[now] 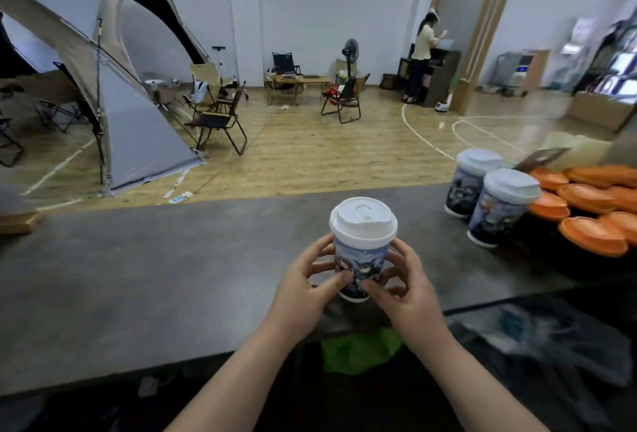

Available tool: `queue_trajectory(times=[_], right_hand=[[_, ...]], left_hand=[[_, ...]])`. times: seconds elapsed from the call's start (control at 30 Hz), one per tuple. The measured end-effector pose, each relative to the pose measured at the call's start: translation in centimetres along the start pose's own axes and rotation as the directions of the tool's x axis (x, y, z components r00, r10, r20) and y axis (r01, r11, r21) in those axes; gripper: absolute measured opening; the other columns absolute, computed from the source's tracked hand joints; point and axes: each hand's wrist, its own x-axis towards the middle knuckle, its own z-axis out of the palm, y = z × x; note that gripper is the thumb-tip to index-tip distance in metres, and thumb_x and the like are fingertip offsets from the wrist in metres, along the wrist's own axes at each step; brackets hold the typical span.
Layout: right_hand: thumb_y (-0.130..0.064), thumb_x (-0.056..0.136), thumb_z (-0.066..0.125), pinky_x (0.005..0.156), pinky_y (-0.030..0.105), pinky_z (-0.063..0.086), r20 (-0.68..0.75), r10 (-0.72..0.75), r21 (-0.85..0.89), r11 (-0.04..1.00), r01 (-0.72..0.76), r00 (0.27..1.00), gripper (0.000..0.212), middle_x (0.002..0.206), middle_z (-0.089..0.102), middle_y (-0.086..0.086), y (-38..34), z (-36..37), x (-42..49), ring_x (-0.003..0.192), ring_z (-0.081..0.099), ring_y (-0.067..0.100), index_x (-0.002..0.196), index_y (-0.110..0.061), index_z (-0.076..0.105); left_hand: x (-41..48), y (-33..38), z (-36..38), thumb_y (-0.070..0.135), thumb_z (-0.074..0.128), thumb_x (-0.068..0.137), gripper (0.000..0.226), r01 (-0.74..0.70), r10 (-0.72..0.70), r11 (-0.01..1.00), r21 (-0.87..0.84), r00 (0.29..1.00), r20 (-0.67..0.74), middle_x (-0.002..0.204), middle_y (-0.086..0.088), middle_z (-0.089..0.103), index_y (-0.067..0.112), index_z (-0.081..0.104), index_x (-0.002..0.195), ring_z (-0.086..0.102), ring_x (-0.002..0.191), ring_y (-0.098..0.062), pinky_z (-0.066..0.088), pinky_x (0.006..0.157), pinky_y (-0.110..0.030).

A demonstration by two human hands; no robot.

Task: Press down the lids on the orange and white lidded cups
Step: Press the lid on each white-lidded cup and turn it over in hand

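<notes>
Grey counter, one cup gripped in both hands.
Orange lids are piled at the far right, with two lidded cups just beside them. The held cup is upright at the near middle, white lid on. The left hand and right hand curl around its sides, thumbs pinching the front.

Both forearms extend forward; the left hand and right hand face each other, fingers curled around the cup.

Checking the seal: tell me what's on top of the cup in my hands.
A white lid caps the cup, with nothing on it; the lid hides whatever is inside.
</notes>
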Motion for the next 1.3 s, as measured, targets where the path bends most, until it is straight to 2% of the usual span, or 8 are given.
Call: queue_trajectory(times=[0.17,0.37,0.5,0.57,0.73,1.1,1.2,1.3], right_hand=[[-0.014,0.075,0.087,0.078,0.022,0.056,-0.149,-0.005,-0.019,1.0,0.002,0.989,0.074,0.123,0.065,-0.02,2.3,-11.0,-1.2,0.097,0.066,0.005,0.128,-0.05,0.05],[-0.02,0.076,0.087,0.092,0.023,0.053,-0.242,-0.015,-0.099,0.995,-0.009,0.97,0.074,0.13,0.061,-0.008,5.1,-21.0,-1.1,0.117,0.062,0.005,0.138,-0.037,0.049],[-0.013,0.079,0.085,0.089,0.009,0.049,-0.259,0.006,-0.07,0.997,-0.024,0.966,0.072,0.131,0.064,-0.013,7.0,-24.7,0.0,0.117,0.062,-0.001,0.14,-0.031,0.051],[-0.01,0.08,0.084,0.086,0.008,0.049,-0.271,0.012,-0.053,0.998,-0.027,0.963,0.069,0.127,0.067,-0.015,7.9,-25.7,0.5,0.115,0.064,0.002,0.138,-0.032,0.053],[-0.017,0.081,0.084,0.092,0.01,0.049,-0.259,0.014,-0.066,0.997,-0.032,0.966,0.071,0.124,0.064,-0.032,8.7,-26.3,1.9,0.117,0.06,-0.006,0.123,-0.064,0.05],[-0.023,0.086,0.08,0.103,0.02,0.047,-0.215,0.036,-0.063,0.997,-0.05,0.976,0.062,0.133,0.063,-0.015,10.1,-26.1,2.7,0.124,0.058,0.0,0.141,-0.034,0.052],[-0.018,0.084,0.081,0.093,0.02,0.05,-0.293,0.036,-0.084,0.995,-0.063,0.955,0.053,0.124,0.065,-0.007,10.0,-25.7,1.7,0.112,0.062,0.003,0.131,-0.026,0.058],[-0.024,0.088,0.077,0.073,0.008,0.046,-0.395,-0.003,-0.159,0.985,-0.065,0.919,0.024,0.094,0.066,-0.011,9.6,-25.0,-0.1,0.088,0.063,0.002,0.102,-0.033,0.06]], left_hand=[[1.6,1.1,12.7,0.017,0.078,0.085,0.057,0.001,0.002,0.999,-0.04,0.997,0.081,0.119,0.016,0.067,0.038,0.055,0.133,0.063,0.106,0.003,0.054,0.077,-0.014],[4.1,1.4,23.3,0.015,0.075,0.086,0.057,-0.019,0.025,0.999,-0.042,0.988,0.154,0.123,0.012,0.066,0.043,0.055,0.131,0.065,0.112,-0.005,0.056,0.096,-0.04],[6.0,1.3,27.3,0.005,0.064,0.093,0.054,-0.013,0.016,1.0,-0.015,0.979,0.201,0.127,0.011,0.064,0.043,0.054,0.131,0.065,0.111,-0.004,0.055,0.098,-0.046],[6.7,1.2,28.3,0.004,0.061,0.095,0.053,-0.017,0.016,1.0,0.005,0.979,0.203,0.127,0.01,0.064,0.037,0.054,0.135,0.065,0.112,-0.005,0.055,0.098,-0.047],[7.7,0.8,29.3,-0.001,0.055,0.097,0.056,0.0,-0.005,1.0,0.028,0.983,0.181,0.134,0.003,0.059,0.029,0.048,0.143,0.061,0.12,-0.013,0.053,0.1,-0.05],[7.5,-0.4,29.2,-0.003,0.056,0.096,0.073,0.003,-0.023,0.996,0.093,0.977,0.213,0.148,0.002,0.046,0.035,0.031,0.153,0.052,0.132,-0.007,0.047,0.11,-0.038],[7.4,-0.2,29.2,-0.005,0.056,0.095,0.067,0.026,-0.034,0.999,0.045,0.981,0.19,0.142,0.001,0.053,0.029,0.038,0.151,0.055,0.129,-0.009,0.048,0.108,-0.038],[6.7,0.5,28.8,-0.007,0.053,0.096,0.05,0.096,-0.088,0.993,-0.072,0.989,0.115,0.133,-0.003,0.06,0.019,0.052,0.139,0.059,0.122,-0.013,0.055,0.099,-0.039]])
